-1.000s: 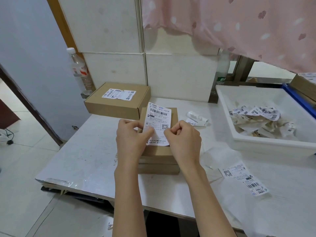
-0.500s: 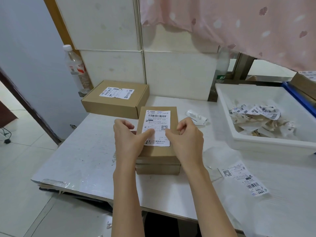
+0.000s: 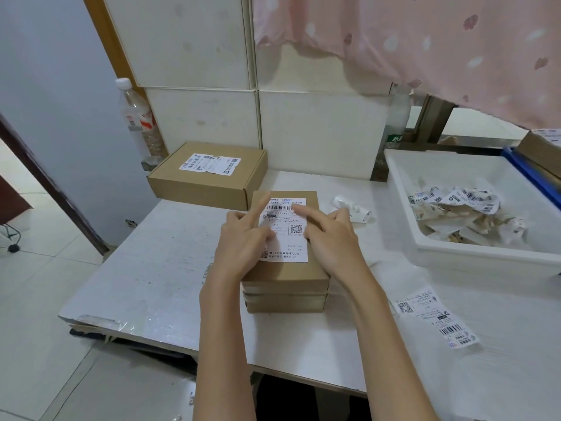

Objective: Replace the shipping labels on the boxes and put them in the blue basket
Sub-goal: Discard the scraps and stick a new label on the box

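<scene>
white tabletop (image 3: 158,268) fills the middle of the frame, scuffed and peeling at its lower-left edge, with pale foam blocks (image 3: 200,117) stacked against the wall behind it and a pink flowered cloth (image 3: 425,41) hanging across the upper right; a clear plastic bottle (image 3: 136,117) stands at the upper left beside the blocks.

at centre frame sits a small brown box (image 3: 285,273) on top of what looks like a stack of similar boxes; a white shipping label (image 3: 287,235) lies flat on its top face; the left hand (image 3: 243,238) rests on the label's left side, fingers straight and spread, index fingertip reaching toward the top-left corner; the right hand (image 3: 331,238) lies on the label's right edge, index finger stretched out over the barcode, the other fingers loosely bent against the box; neither hand grips anything, both just press down.

behind and to the left, a larger brown box (image 3: 206,183) with a torn label (image 3: 212,164) sits near the foam blocks; a crumpled scrap (image 3: 349,208) lies just right of the small box; a loose label (image 3: 437,319) lies on the table at lower right; a white bin (image 3: 485,256) at right holds peeled label scraps (image 3: 455,208); the blue basket (image 3: 531,174) shows only as a rim at the right edge, beyond the bin, well apart from the box under the hands.
</scene>
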Demonstrator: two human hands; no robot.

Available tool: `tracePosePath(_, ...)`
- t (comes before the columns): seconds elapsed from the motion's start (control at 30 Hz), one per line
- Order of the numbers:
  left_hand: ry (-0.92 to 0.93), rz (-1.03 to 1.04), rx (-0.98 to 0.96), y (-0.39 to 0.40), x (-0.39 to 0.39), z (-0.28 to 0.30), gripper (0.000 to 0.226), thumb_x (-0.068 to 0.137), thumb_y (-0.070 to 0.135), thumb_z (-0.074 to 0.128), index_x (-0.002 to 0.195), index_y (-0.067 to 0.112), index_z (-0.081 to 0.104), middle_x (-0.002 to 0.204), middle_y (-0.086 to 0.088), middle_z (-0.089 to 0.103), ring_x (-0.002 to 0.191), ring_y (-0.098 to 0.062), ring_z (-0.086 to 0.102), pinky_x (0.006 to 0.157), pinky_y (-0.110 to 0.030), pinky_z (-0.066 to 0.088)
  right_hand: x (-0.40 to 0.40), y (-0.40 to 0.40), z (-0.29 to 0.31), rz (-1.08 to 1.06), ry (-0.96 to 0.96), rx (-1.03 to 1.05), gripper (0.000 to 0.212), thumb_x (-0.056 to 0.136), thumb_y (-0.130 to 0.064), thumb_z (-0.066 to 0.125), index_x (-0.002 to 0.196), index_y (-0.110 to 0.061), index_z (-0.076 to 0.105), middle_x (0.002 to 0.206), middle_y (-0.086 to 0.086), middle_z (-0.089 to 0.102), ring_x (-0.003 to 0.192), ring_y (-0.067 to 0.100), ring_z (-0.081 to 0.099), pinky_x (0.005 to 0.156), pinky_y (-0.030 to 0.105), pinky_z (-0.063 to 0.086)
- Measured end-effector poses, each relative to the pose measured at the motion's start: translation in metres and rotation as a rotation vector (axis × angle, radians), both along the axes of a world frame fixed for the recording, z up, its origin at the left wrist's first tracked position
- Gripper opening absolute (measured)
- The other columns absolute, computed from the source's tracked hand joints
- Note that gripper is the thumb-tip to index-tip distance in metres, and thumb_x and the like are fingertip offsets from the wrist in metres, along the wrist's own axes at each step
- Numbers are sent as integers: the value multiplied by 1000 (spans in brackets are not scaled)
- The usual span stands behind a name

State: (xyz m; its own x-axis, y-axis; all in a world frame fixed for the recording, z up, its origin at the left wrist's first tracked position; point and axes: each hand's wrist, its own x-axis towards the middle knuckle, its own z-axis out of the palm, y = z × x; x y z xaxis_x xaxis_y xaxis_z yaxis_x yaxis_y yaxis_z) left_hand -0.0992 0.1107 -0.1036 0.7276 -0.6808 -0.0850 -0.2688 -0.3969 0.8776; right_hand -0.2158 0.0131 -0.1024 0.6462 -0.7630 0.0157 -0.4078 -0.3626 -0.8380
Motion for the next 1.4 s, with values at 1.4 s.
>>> tracePosePath(1.4,106,-165,-21,1,-11,-2,79,92,39,65,153,44,16,136,4,26,118,-7,42,91,-18,32,-34,-28,-4,319,-206,505,79,73,-2,80,139,-37,53,160,-13,21,139,6,38,110,31,41)
